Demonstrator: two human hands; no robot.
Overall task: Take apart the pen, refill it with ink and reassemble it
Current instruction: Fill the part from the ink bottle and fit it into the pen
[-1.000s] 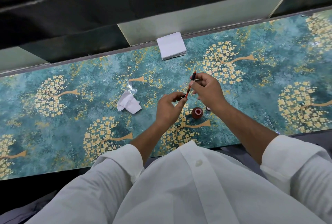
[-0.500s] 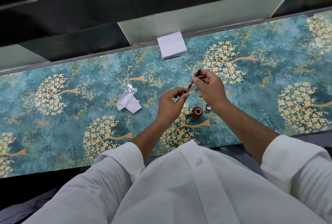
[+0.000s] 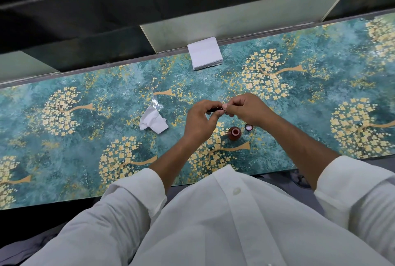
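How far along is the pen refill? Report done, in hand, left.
Done: ink bottle stands open, its cap beside it. In hand: both hands, left hand and right hand, grip the pen between them. Left: cannot tell whether it's filled; capping the bottle remains.

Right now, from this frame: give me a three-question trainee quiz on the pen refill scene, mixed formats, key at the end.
1. True or false: the small brown ink bottle stands uncapped on the teal floral table.
2. Which hands hold the thin dark pen? A) left only B) right only C) both
3. Fill in: the crumpled white tissue lies to the ___ of the left hand.

Key
1. True; its small round cap lies beside it.
2. C; the right hand pinches the other end.
3. Left.
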